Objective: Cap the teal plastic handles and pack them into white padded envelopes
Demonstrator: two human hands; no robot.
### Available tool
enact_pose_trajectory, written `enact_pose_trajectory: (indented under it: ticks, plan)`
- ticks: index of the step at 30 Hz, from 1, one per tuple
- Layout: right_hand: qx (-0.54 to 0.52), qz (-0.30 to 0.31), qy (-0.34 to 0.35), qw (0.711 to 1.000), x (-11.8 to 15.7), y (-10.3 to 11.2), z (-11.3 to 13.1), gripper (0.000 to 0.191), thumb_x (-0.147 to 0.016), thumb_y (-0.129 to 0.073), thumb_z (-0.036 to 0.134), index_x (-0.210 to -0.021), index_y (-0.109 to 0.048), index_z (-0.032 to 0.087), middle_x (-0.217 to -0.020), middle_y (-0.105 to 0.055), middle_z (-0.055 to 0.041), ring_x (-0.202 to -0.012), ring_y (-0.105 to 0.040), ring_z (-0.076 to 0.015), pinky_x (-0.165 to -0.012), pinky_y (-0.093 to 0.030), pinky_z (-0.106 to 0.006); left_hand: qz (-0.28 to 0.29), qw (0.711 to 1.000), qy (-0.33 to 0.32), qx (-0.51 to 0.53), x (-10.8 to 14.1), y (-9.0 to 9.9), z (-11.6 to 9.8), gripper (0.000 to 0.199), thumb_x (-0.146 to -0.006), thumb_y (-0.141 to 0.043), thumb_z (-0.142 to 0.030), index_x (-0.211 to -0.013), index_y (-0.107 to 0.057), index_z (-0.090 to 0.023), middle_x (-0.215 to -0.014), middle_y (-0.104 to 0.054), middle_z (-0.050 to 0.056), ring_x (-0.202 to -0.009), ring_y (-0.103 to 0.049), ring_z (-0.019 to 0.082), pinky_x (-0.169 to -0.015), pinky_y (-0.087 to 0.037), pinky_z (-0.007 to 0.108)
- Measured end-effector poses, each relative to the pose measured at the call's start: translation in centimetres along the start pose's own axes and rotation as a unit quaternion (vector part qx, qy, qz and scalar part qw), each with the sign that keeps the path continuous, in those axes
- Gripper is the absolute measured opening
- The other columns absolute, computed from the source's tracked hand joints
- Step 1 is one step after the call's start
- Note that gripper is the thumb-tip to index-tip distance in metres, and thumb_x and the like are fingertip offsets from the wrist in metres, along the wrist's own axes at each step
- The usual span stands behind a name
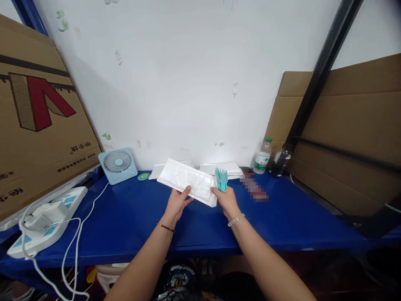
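A white padded envelope [188,179] is held up over the blue table, tilted down to the right. My left hand [179,201] grips its lower edge, thumb on the front face. At its right end my right hand [227,200] pinches the corner with the thumb. That same hand also holds a bunch of light teal items [221,179], which stick up above the fingers; their exact kind is too small to tell. More white envelopes [224,169] lie behind at the wall.
On the blue table [125,225] are a light blue fan [118,163], a green disc [143,176] and a power strip [46,223] with white cables at the left. A water bottle [262,156] and a dark jar [280,161] stand at the back right. Cardboard flanks both sides.
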State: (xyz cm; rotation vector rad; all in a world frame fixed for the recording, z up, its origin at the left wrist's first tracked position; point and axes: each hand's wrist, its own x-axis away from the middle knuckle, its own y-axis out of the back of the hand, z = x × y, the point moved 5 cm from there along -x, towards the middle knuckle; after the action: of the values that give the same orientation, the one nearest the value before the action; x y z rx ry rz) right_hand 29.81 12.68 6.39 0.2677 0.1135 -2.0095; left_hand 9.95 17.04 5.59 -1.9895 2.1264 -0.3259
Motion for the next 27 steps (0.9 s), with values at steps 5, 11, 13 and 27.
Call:
enact_pose_trajectory:
  ticks: [5, 11, 13, 27]
  plan:
    - [-0.009, 0.008, -0.089, 0.996, -1.0, 2.3, 0.4, 0.025, -0.066, -0.066, 0.031, -0.055, -0.045, 0.022, -0.04, -0.033, 0.0071, -0.037, -0.029, -0.0082, -0.035, -0.021, -0.022, -0.229, 0.87, -0.314, -0.304, 3.6, 3.4, -5.4, 0.114, -0.051, -0.079, -0.054, -0.141, -0.017, -0.022, -0.142, -0.026, 0.019, -0.126, -0.037, 0.034, -0.1, -0.036, 0.051]
    - [-0.032, 0.109, -0.078, 0.99, -1.1, 2.3, 1.6, 0.028, -0.066, -0.068, 0.026, -0.053, -0.044, 0.023, -0.037, -0.033, 0.0071, -0.034, -0.025, -0.0068, -0.03, -0.015, -0.021, 0.179, 0.666, -0.37, -0.623, 3.3, -4.5, -5.7, 0.132, -0.035, -0.082, -0.054, -0.145, -0.015, -0.025, -0.15, -0.021, 0.014, -0.139, -0.002, 0.04, -0.109, 0.003, 0.058]
    - [-0.032, 0.122, -0.082, 0.989, -0.9, 2.1, 1.6, 0.027, -0.065, -0.069, 0.026, -0.053, -0.045, 0.023, -0.037, -0.035, 0.0069, -0.034, -0.026, -0.0068, -0.03, -0.015, -0.021, 0.208, 0.653, -0.35, -0.638, 2.4, -5.7, -5.2, 0.127, -0.04, -0.082, -0.046, -0.145, -0.015, -0.025, -0.142, -0.035, 0.015, -0.137, -0.015, 0.037, -0.109, 0.004, 0.056]
    - [-0.272, 0.013, 0.11, 0.956, -2.1, 5.8, 11.9, 0.028, -0.081, -0.054, 0.045, -0.068, -0.057, 0.021, -0.055, -0.059, 0.0001, -0.065, -0.062, -0.0175, -0.072, -0.05, -0.034, 0.159, 0.755, -0.309, -0.556, 1.2, -8.1, -6.0, 0.064, -0.063, -0.063, -0.025, -0.125, -0.046, -0.018, -0.116, -0.057, 0.012, -0.106, -0.053, 0.03, -0.096, -0.036, 0.039]
